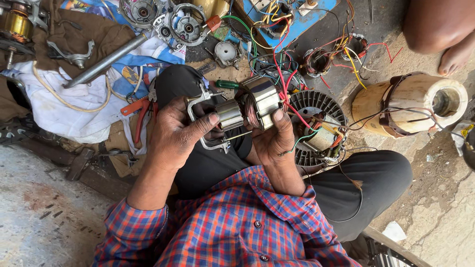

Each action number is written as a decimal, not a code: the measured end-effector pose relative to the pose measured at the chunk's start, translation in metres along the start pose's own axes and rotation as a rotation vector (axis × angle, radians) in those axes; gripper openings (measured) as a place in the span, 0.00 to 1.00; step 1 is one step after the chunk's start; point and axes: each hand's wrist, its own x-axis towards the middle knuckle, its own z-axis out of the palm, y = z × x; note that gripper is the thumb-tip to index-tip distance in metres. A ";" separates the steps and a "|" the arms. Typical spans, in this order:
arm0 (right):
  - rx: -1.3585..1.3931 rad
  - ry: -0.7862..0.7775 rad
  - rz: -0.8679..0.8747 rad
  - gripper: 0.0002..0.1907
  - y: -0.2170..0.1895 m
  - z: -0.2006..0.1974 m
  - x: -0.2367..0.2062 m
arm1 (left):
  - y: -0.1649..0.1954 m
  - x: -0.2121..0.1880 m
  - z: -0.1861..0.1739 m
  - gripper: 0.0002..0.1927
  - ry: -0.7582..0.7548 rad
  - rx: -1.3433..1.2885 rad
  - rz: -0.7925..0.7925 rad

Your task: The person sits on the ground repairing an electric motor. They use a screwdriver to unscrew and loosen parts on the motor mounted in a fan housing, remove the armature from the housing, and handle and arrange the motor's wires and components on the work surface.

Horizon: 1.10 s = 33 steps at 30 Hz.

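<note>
1. Grip, L hand (173,133): you clasp the metal end bracket (202,106) and rotor (230,114) of a small motor, thumb pressed across the rotor's steel drum, fingers wrapped behind.
2. Grip, R hand (273,140): you clench from below on the stator w/ copper winding (260,101), thumb up along its laminated side. Both hands loaded, nothing free.
3. Position: assy held in mid-air over your lap, above the black trousers (208,163); rotor sits part-way in the stator bore, shaft roughly level.
4. Step, by my reading: mating or parting of rotor & stator; which of the two I cannot tell.
5. Next move calls for: keep shaft axis in line w/ bore, slide straight, no tilt; mind the red leads (292,106) trailing off the stator near your R thumb.
6. Surrounds: green-handled screwdriver (226,84) just behind the assy, red-handled pliers (141,111) left of it, finned fan cover (316,106) and tan cylindrical housing (410,104) to the right. Another person's bare foot (455,57) top right, well apart.
</note>
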 end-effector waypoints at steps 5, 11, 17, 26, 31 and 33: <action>0.039 0.000 0.038 0.30 0.001 -0.003 0.000 | -0.005 0.001 -0.001 0.12 -0.024 -0.004 0.009; 0.006 -0.047 0.021 0.29 0.000 0.000 -0.003 | -0.011 0.004 0.005 0.12 -0.051 0.017 0.026; -0.039 -0.055 0.011 0.30 -0.001 0.005 -0.004 | -0.014 0.006 0.009 0.12 -0.031 0.018 0.018; -0.040 -0.102 0.002 0.30 -0.001 -0.004 -0.003 | -0.020 0.004 0.018 0.11 -0.016 0.087 0.128; 0.084 -0.284 0.009 0.23 0.000 -0.009 0.001 | -0.014 -0.005 0.026 0.14 0.090 0.419 0.285; 0.102 -0.216 0.049 0.28 -0.001 -0.009 0.002 | -0.010 -0.006 0.030 0.14 0.098 0.371 0.238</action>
